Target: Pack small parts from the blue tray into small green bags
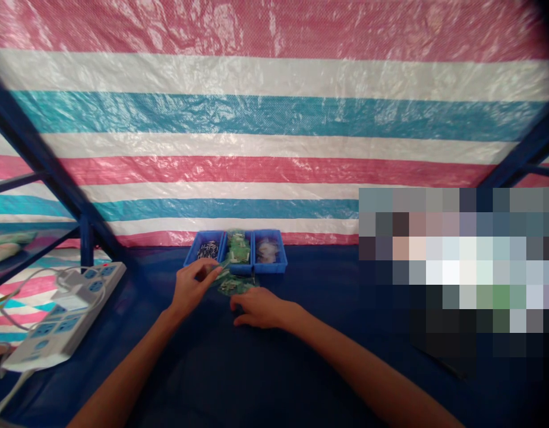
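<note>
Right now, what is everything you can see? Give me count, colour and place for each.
Sheet: one, red, white and blue stripes, behind the table
Bars: several, dark blue, both sides
Table: one, dark blue, below
Bins: three, blue, in a row at the table's back
Small parts: too many to count, dark and silvery, left bin
Green pack: count unclear, green, middle bin
Pale contents: count unclear, whitish, right bin
Bag: one, green, between the hands
Power strip: one, white with blue sockets, left
Plug: at least one, white, on the strip
Pixelated patch: one, mixed colours, right; contents hidden
Left hand: one, bare, at the bag's left side
Right hand: one, bare, at its near right edge
</note>
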Demonstrator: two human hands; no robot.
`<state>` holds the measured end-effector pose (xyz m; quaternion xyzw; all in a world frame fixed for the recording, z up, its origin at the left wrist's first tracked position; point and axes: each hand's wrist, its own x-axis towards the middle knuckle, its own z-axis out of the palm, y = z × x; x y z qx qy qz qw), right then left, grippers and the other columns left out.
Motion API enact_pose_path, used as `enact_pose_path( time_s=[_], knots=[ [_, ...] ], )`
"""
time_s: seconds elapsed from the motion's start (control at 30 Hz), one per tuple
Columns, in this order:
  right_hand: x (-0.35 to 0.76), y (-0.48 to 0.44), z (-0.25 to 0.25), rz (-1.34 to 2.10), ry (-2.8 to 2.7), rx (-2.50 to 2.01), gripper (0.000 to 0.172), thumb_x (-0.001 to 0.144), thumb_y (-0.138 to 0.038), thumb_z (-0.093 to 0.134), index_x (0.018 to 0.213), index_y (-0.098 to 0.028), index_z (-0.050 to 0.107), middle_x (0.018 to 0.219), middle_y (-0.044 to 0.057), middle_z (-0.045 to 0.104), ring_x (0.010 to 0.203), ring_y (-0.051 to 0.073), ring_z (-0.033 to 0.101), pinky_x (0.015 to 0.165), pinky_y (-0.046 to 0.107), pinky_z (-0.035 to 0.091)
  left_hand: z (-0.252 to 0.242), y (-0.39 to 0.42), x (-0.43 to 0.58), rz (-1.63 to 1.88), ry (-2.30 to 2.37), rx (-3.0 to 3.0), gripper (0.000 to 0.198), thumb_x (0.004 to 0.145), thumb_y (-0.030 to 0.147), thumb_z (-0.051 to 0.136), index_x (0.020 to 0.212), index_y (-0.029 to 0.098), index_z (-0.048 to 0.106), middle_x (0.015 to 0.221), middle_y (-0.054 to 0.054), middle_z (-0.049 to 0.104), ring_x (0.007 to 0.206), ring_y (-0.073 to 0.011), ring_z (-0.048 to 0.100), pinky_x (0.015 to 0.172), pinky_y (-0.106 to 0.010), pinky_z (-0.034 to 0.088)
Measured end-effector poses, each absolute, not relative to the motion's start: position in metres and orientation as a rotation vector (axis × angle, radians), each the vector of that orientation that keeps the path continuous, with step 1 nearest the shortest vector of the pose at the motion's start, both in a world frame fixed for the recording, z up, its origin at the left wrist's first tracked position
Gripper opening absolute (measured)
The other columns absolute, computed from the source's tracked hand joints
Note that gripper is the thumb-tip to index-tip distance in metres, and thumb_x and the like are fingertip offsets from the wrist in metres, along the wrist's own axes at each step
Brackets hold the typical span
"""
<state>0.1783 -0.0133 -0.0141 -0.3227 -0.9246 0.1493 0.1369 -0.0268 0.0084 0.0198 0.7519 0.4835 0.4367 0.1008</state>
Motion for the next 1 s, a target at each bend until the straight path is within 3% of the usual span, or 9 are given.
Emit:
enact_pose_path(
  time_s=[0.13,0.33,0.5,0.63,0.77,1.0],
  knots=[
    [0.170,-0.016,-0.018,0.242,-2.621,-1.015,0.013,0.084,-0.031,0.060,0.090,-0.020,0.062,0.084,0.003,0.067,0.071,0.017,0.061,0.059,0.024,0.038,0.021,0.007,-0.026,1.404,1.472,2.200,0.023,0.078,0.036,0.063,0.086,0.016,0.067,0.065,0.001,0.062,0.051,-0.0091,0.048,0.054,-0.020,0.040],
    [0.170,-0.017,-0.020,0.156,-2.489,-1.143,0.013,0.086,-0.025,0.055,0.095,-0.019,0.061,0.090,0.005,0.066,0.073,0.017,0.061,0.062,0.025,0.040,0.018,0.006,-0.026,1.468,1.487,2.192,0.023,0.078,0.037,0.062,0.087,0.016,0.067,0.068,0.001,0.064,0.054,-0.0100,0.052,0.056,-0.021,0.042],
    [0.173,-0.009,-0.021,0.359,-1.983,-1.301,0.018,0.089,-0.024,0.046,0.084,-0.018,0.062,0.079,0.003,0.065,0.072,0.016,0.059,0.065,0.024,0.040,0.011,0.006,-0.024,1.513,1.469,2.088,0.022,0.078,0.034,0.063,0.091,0.017,0.066,0.078,-0.001,0.067,0.061,-0.0117,0.058,0.060,-0.021,0.047],
    [0.170,-0.007,-0.020,0.655,-1.544,-1.178,0.031,0.093,-0.034,0.037,0.091,-0.017,0.062,0.078,0.002,0.063,0.070,0.014,0.057,0.063,0.023,0.041,0.002,0.005,-0.018,1.448,1.424,1.998,0.022,0.079,0.034,0.061,0.093,0.017,0.065,0.081,-0.002,0.068,0.060,-0.0119,0.060,0.054,-0.020,0.048],
    [0.165,-0.012,-0.025,0.785,-1.513,-1.035,0.027,0.089,-0.037,0.046,0.089,-0.016,0.063,0.078,0.001,0.063,0.068,0.014,0.055,0.061,0.022,0.041,-0.006,0.001,-0.007,1.389,1.372,1.904,0.024,0.079,0.035,0.061,0.092,0.016,0.065,0.081,-0.003,0.067,0.055,-0.0107,0.058,0.048,-0.019,0.046],
    [0.166,-0.011,-0.033,0.678,-1.513,-1.072,0.019,0.084,-0.029,0.054,0.075,-0.016,0.064,0.069,0.001,0.062,0.062,0.014,0.054,0.059,0.024,0.042,-0.012,-0.002,0.004,1.257,1.195,1.663,0.031,0.079,0.037,0.062,0.101,0.016,0.059,0.063,0.001,0.061,0.050,-0.0121,0.056,0.045,-0.020,0.045]
  ],
)
